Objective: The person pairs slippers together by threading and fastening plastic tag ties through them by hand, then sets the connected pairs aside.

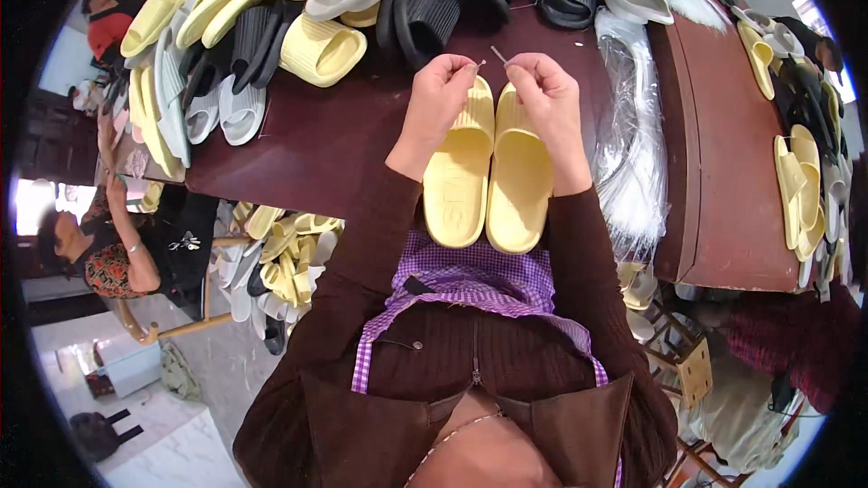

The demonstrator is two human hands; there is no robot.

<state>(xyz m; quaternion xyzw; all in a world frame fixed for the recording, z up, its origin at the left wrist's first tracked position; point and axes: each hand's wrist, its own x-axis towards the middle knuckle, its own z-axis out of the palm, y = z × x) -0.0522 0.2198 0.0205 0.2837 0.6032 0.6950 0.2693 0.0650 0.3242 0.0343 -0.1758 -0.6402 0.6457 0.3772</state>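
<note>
Dark red-brown worktop (298,149) stretches out ahead of me, its far edge heaped with slippers (298,18) in yellow, grey, black and white, pushed back so the near part stays free for working. On that free patch lies a yellow pair (488,172), side by side and touching, toes pointing away from me and heels hanging just past the near edge over my checked apron (470,276), which puts the toe ends right under my fingers. My left hand (440,90) is closed in a pinch above the left slipper's toe, and my right hand (547,90) is pinched likewise above the right one; between them I hold something thin, a short pin (498,54) or tag fastener by the look of it, though it is too small to tell surely. Both wrists rest low near the slippers, steadying the fine work. A bundle of clear plastic bags (628,154) lies just right of the pair, within easy reach. Off to my left a person (108,253) sits beside a lower pile (285,253) of slippers.
</note>
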